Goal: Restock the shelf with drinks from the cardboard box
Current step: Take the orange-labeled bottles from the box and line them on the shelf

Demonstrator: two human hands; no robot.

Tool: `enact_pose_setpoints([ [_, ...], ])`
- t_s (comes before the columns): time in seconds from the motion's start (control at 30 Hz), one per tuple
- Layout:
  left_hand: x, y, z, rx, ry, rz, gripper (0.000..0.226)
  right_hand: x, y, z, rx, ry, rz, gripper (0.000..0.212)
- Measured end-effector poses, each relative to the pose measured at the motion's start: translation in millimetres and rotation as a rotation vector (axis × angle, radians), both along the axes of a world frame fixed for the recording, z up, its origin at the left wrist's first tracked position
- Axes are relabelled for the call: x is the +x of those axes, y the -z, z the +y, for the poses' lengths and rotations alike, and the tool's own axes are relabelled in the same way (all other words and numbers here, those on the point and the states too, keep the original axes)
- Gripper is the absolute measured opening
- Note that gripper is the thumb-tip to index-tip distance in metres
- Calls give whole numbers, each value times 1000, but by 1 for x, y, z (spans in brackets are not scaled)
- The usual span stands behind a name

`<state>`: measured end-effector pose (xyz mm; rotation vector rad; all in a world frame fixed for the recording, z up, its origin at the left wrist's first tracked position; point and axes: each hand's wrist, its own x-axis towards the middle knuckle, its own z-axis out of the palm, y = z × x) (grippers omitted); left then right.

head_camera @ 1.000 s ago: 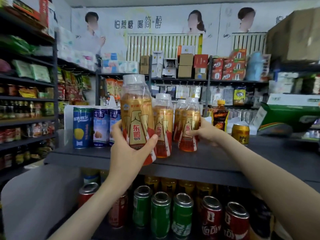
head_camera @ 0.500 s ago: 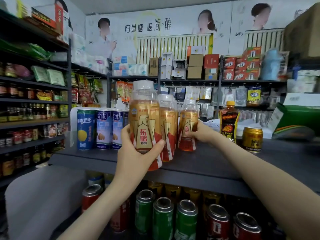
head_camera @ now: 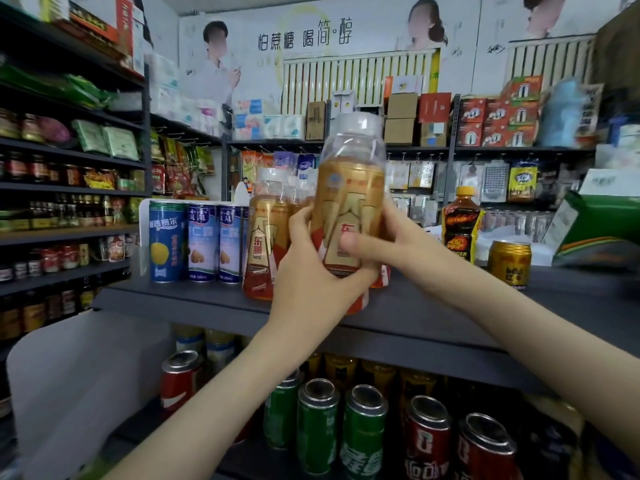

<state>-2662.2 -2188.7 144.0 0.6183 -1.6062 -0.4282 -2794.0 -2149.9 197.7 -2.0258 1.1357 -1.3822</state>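
Observation:
A golden drink bottle (head_camera: 349, 188) with a clear cap and red-gold label is held up just above the front of the dark top shelf (head_camera: 450, 313). My left hand (head_camera: 311, 275) grips its lower left side from below. My right hand (head_camera: 384, 247) wraps it from the right, thumb across the label. Behind and to the left, more bottles of the same drink (head_camera: 266, 237) stand on the shelf, partly hidden by my hands. The cardboard box is out of view.
Three tall blue cans (head_camera: 194, 240) stand left of the bottles. A dark orange-capped bottle (head_camera: 462, 223) and a gold can (head_camera: 509, 259) stand to the right. Green and red cans (head_camera: 363, 431) fill the shelf below. A pale panel (head_camera: 69, 375) sits lower left.
My right hand left the bottle standing on the shelf and came onto the held bottle. The held bottle shifted right and slightly up, and the view moved closer.

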Motion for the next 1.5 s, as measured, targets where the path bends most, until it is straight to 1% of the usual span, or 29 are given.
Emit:
enact_pose_setpoints([
  [0.07, -6, -5, 5, -59, -35, -122, 84, -6, 1, 6, -38, 60, -29, 67],
  [0.17, -11, -16, 4, -107, -18, -295, 86, -23, -1, 8, -8, 53, -98, 60],
  [0.2, -12, -19, 2, -160, -62, -341, 85, -29, -2, 8, 15, 63, -130, 55],
  [0.23, -11, -19, 0, -232, -151, -379, 85, -35, -1, 6, 25, 90, -143, 51],
  [0.27, -10, -19, -2, -296, -243, -396, 84, -38, -1, 4, 29, 130, -145, 47],
  [0.3, -9, -17, -4, -320, -306, -401, 82, -43, 1, -1, 32, 179, -135, 43],
  [0.37, -7, -10, -10, -267, -367, -430, 76, -53, 7, -15, 46, 294, -113, 41],
  [0.43, -9, 0, -20, -217, -458, -505, 80, -62, 14, -29, 74, 393, -92, 50],
  [0.5, -10, 8, -29, -178, -511, -544, 85, -68, 20, -42, 113, 435, -80, 59],
  [0.57, -10, 11, -35, -134, -502, -539, 84, -72, 23, -52, 144, 442, -80, 62],
  [0.63, -9, 11, -39, -118, -503, -542, 80, -74, 23, -60, 172, 435, -37, 64],
  [0.77, -8, 11, -42, -103, -495, -563, 82, -74, 20, -67, 221, 381, 1, 56],
  [0.9, -8, 15, -48, -100, -452, -560, 87, -71, 24, -79, 239, 398, -43, 64],
  [0.97, -6, 15, -52, -112, -441, -543, 88, -70, 26, -86, 215, 440, -9, 67],
  [1.0, -5, 15, -54, -120, -433, -532, 88, -69, 27, -88, 192, 463, 26, 71],
  [1.03, -4, 16, -56, -130, -424, -523, 88, -68, 28, -89, 169, 477, 63, 80],
  [1.13, -1, 17, -58, -152, -395, -501, 87, -65, 34, -91, 101, 500, 195, 130],
  [1.17, 0, 18, -59, -163, -388, -494, 87, -64, 37, -92, 68, 512, 242, 138],
  [1.2, 1, 18, -60, -175, -382, -485, 87, -64, 39, -92, 29, 520, 281, 141],
  [1.27, 2, 19, -61, -196, -367, -468, 88, -66, 40, -92, -16, 522, 328, 139],
  [1.4, 1, 21, -65, -232, -360, -453, 88, -66, 35, -85, 19, 497, 401, 129],
  [1.5, 0, 22, -65, -240, -356, -433, 89, -62, 34, -82, 24, 467, 412, 125],
])
